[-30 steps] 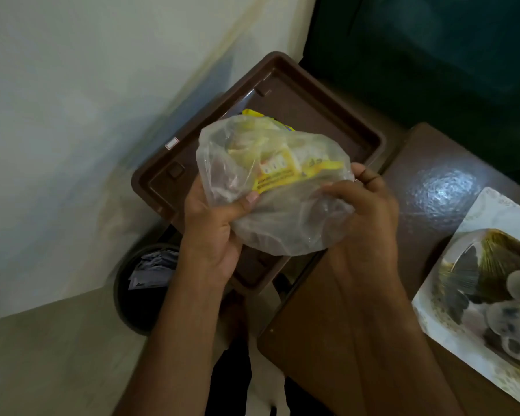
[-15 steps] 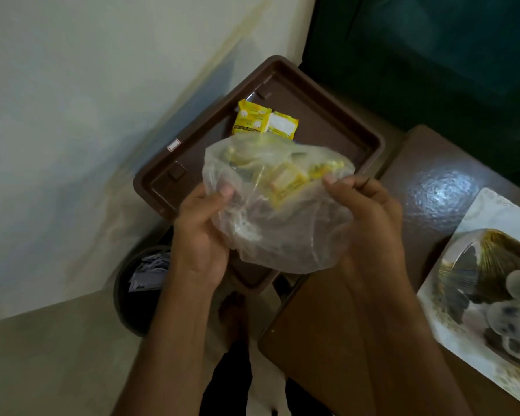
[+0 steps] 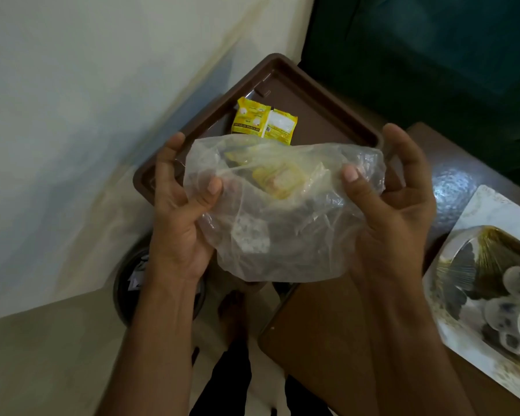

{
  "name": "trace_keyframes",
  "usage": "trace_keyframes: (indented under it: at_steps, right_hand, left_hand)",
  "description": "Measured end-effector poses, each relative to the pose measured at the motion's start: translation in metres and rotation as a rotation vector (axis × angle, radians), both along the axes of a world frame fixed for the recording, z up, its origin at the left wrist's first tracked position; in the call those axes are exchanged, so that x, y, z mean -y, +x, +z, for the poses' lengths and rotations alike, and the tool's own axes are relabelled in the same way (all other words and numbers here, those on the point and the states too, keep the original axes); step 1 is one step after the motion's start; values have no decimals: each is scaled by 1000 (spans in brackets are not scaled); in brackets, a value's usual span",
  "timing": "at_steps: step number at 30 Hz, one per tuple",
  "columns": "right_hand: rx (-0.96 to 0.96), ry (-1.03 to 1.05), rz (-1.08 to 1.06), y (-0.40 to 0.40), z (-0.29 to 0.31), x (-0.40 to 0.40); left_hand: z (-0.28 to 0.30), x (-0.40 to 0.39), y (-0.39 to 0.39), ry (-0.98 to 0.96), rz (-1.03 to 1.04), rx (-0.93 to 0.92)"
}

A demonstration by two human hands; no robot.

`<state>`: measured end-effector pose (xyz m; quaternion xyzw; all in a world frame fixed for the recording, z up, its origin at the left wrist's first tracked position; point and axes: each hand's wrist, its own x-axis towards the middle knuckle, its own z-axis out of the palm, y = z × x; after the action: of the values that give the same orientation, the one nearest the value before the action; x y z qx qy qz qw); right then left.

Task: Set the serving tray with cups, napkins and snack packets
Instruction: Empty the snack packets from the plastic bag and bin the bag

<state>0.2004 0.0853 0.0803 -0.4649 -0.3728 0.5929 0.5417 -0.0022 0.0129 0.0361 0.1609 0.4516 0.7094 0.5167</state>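
A clear plastic bag [image 3: 282, 223] with yellow snack packets inside hangs over the brown serving tray [image 3: 318, 94]. My left hand [image 3: 177, 211] pinches the bag's left edge between thumb and fingers. My right hand [image 3: 394, 199] pinches the right edge the same way, holding the mouth of the bag stretched. Two yellow snack packets [image 3: 264, 121] lie joined on the tray's floor just beyond the bag. Patterned cups [image 3: 505, 307] stand on a white tray [image 3: 487, 205] at the right edge.
The brown tray sits beside a pale wall [image 3: 87, 115]. A dark wooden table [image 3: 327, 340] carries the white tray. A dark bin [image 3: 132, 283] with paper scraps stands on the floor below my left arm. A dark green seat [image 3: 433, 55] is at the back.
Two yellow packets dropped out of the bag onto the brown tray. Both hands have shifted to the bag's edges and pulled its mouth wider, and the bag sits lower.
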Motion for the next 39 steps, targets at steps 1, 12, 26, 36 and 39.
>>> trace_keyframes:
  at_steps: [1,12,26,36,39]
  right_hand:
    - [40,30,36,1,1,-2]
    - [384,218,215,13,3,-15]
    - [636,389,38,1,0,-18]
    - [734,450,64,-18,-9,-23]
    - [672,404,93,-20,-6,-23]
  left_hand:
    - [0,-1,-1,22,7,-4]
    - [17,-4,-16,129,-47,-132]
    - [11,-6,-37,89,-66,-366]
    - [10,-14,-48,-372,301,-991]
    - [17,-15,-33,-286,344,-927]
